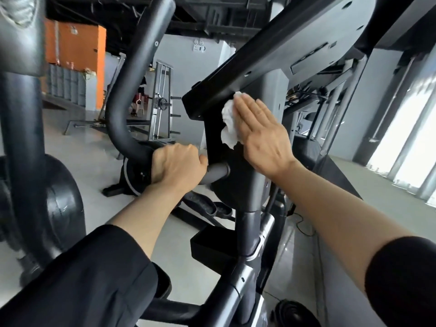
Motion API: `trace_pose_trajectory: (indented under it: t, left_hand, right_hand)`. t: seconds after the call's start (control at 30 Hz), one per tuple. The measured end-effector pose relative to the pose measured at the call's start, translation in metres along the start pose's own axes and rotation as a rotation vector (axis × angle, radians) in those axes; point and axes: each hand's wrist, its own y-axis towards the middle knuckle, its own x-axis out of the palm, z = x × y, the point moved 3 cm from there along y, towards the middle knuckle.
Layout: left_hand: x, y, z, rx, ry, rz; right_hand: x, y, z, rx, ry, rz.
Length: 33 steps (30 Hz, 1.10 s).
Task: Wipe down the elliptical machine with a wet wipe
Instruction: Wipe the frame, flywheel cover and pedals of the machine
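Pressing flat, my right hand (pixel 262 135) keeps its fingers straight and together over the white wet wipe (pixel 229 122), pinning it against the black housing of the elliptical machine (pixel 219 147) just under the console's (pixel 295 50) lower edge. My left hand (pixel 177 167) has its grip clamped around the curved black handlebar (pixel 127 90), beside the grey stub end. Weight rack (pixel 160 100) stands on the floor behind.
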Motion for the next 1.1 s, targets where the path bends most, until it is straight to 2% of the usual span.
trace_pose_trajectory:
  t: [0.07, 0.2, 0.23, 0.37, 0.4, 0.5, 0.57, 0.63, 0.7, 0.77, 0.87, 0.93, 1.0, 1.1]
  left_hand:
    - [0.0, -0.002, -0.001, -0.009, -0.015, 0.006]
    - [-0.001, -0.005, 0.0, -0.051, -0.031, 0.03]
    - [-0.001, -0.006, 0.0, -0.062, -0.029, 0.067]
    - [0.004, -0.01, -0.003, -0.044, -0.062, 0.26]
    - [0.009, -0.012, -0.004, -0.008, -0.077, 0.272]
    - [0.016, -0.032, 0.0, 0.081, -0.083, 0.336]
    - [0.026, -0.056, 0.01, 0.107, -0.093, 0.334]
    - [0.041, -0.089, 0.028, 0.144, -0.159, 0.275]
    - [0.056, -0.12, 0.048, 0.128, -0.356, 0.223]
    - [0.075, -0.135, 0.06, -0.045, -0.587, 0.119]
    - [0.103, -0.128, 0.071, -0.279, -0.944, -0.187]
    - [0.11, -0.118, 0.077, -0.415, -1.25, -0.361]
    - [0.115, -0.112, 0.082, -0.528, -1.411, -0.383]
    - [0.126, -0.114, 0.088, -0.626, -1.399, -0.377]
  right_hand:
    - [0.007, -0.015, -0.011, -0.031, 0.037, -0.002]
    - [0.018, -0.062, -0.023, -0.356, 0.045, -0.158]
    - [0.016, -0.062, -0.017, -0.35, 0.041, -0.143]
    - [0.004, -0.062, -0.005, -0.098, 0.056, -0.015]
    - [0.006, -0.074, -0.012, -0.11, 0.047, -0.021]
    - [0.016, -0.128, -0.041, -0.331, 0.057, -0.173]
    - [0.018, -0.138, -0.048, -0.408, 0.09, -0.224]
    - [0.021, -0.121, -0.049, -0.39, 0.131, -0.18]
    - [0.023, -0.108, -0.052, -0.339, 0.151, -0.112]
    - [0.031, -0.115, -0.057, -0.347, 0.147, -0.091]
    - [0.036, -0.136, -0.066, -0.462, 0.157, -0.182]
    - [0.036, -0.124, -0.064, -0.451, 0.145, -0.188]
    - [0.036, -0.11, -0.064, -0.391, 0.148, -0.175]
    - [0.037, -0.121, -0.069, -0.412, 0.128, -0.158]
